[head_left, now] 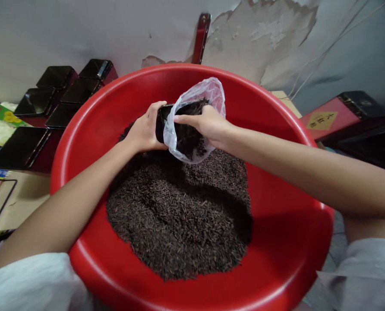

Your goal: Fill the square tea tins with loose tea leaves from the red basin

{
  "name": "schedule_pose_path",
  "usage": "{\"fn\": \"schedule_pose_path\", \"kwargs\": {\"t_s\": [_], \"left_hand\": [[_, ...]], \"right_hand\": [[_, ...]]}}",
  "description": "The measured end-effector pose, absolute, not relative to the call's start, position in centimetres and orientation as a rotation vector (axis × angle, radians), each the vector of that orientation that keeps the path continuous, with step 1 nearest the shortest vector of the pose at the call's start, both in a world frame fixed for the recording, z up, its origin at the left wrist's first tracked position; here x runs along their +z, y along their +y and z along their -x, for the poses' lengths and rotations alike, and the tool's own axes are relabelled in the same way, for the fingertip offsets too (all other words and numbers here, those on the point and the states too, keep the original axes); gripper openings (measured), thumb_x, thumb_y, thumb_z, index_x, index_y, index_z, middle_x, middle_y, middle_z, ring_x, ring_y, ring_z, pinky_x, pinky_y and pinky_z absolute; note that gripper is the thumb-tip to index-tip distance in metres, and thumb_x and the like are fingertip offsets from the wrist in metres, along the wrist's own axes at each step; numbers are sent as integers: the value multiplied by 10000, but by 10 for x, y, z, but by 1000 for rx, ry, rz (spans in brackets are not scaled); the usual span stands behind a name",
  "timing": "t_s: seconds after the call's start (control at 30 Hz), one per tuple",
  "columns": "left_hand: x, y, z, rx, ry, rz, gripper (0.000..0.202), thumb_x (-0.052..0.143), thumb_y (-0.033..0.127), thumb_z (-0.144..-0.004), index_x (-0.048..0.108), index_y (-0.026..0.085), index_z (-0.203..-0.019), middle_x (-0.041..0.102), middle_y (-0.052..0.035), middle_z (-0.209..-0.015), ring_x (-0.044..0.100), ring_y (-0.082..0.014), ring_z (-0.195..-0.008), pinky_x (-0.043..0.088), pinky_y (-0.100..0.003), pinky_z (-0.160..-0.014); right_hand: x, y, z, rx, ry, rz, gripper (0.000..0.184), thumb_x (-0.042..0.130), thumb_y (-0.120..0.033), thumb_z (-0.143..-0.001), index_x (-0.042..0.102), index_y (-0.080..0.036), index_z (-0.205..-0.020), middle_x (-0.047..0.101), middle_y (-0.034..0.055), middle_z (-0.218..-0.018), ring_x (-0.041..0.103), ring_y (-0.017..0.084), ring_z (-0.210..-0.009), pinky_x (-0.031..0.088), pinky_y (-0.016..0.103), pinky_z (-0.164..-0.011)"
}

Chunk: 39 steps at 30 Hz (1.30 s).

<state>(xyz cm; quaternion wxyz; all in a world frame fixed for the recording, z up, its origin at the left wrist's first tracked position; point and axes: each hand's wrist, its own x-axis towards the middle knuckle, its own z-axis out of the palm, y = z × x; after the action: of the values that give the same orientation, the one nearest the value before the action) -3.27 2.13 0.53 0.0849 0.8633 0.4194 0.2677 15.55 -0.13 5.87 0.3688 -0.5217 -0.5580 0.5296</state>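
Note:
My left hand (147, 131) is wrapped round a dark glossy box (162, 123), tilted above the red tub (281, 129). A clear plastic bag (216, 88) lines the box, its wide mouth folded outward and facing me. Dark loose tea leaves (190, 140) fill the bag. My right hand (212, 123) reaches into the bag mouth; one digit points left across the leaves, while the other fingers curl down into them, their tips hidden. Beneath both hands, a broad heap of the same dark tea leaves (179, 224) covers the tub's bottom.
Several dark, glossy boxes (20, 147) stand left of the tub. A red box (331, 114) with a yellow label lies at the right. Behind the tub, a narrow dark red piece (201, 39) leans against the peeling wall (260, 34). Colourful packaging (1, 112) lies far left.

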Motion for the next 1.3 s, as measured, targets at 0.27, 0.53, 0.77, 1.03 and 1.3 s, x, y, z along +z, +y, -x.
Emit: {"fn": "schedule_pose_path", "kwargs": {"t_s": [0.27, 0.53, 0.77, 1.03, 1.3], "left_hand": [[6, 25, 36, 812, 1286, -2503, 967, 771, 445, -521, 276, 246, -1328, 406, -148, -1416, 518, -373, -1209, 485, -507, -956], [6, 28, 35, 823, 1398, -2400, 1051, 784, 483, -476, 238, 255, -1344, 344, -124, -1455, 460, -396, -1255, 458, -533, -995], [2, 29, 37, 863, 1321, -2413, 1014, 794, 431, -476, 258, 323, -1329, 368, -101, -1434, 459, -415, -1255, 449, -562, -993], [5, 28, 37, 826, 1327, -2427, 1037, 790, 436, -490, 243, 284, -1357, 352, -111, -1454, 462, -391, -1259, 449, -545, -1004], [6, 26, 36, 816, 1337, -2433, 1026, 803, 416, -476, 267, 290, -1342, 388, -125, -1429, 505, -406, -1213, 472, -549, -970]], "right_hand": [[66, -57, -177, 727, -2286, 1062, 264, 601, -280, -808, 587, -150, -1037, 604, 76, -1041, 578, 183, -933, 461, 388, -889], [-2, -108, -203, 1053, -3049, 1040, 1393, 768, -691, -426, 133, -45, -1483, 57, 311, -1521, 77, 479, -1406, 134, 673, -1085], [-5, -88, -198, 1199, -3105, 1162, 1367, 841, -526, -431, 118, -45, -1487, 188, 293, -1505, 173, 435, -1404, 107, 645, -1113], [-2, -119, -193, 1033, -2858, 1437, 861, 841, -325, -461, 514, -65, -1214, 580, 232, -1186, 551, 398, -1109, 369, 620, -982], [10, -116, -194, 1563, -2200, 1511, 562, 738, -181, -499, 581, -125, -1035, 666, 84, -992, 624, 244, -917, 500, 373, -864]]}}
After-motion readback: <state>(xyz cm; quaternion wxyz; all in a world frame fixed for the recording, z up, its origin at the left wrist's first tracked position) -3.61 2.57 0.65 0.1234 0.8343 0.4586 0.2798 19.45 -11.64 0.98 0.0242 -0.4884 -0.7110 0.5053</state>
